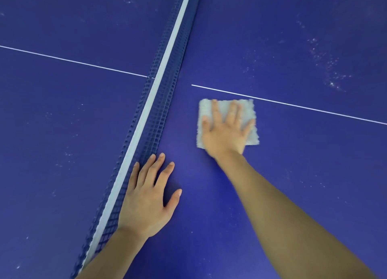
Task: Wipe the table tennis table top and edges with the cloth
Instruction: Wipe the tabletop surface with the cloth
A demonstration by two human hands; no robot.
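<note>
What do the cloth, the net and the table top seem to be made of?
Cloth: probably fluffy microfibre or terry; pale, with fuzzy pile and edges.
Net: blue open mesh, likely synthetic cord, with a white tape band.
Table top: hard smooth board, matte blue coating; core unclear.

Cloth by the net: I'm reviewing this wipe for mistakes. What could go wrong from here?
1. The left hand rests right beside the net; leaning there could push it askew.
2. The right hand presses the cloth with flat fingers and no grip, so the cloth may slip out.
3. White specks farther right could be missed.
</note>
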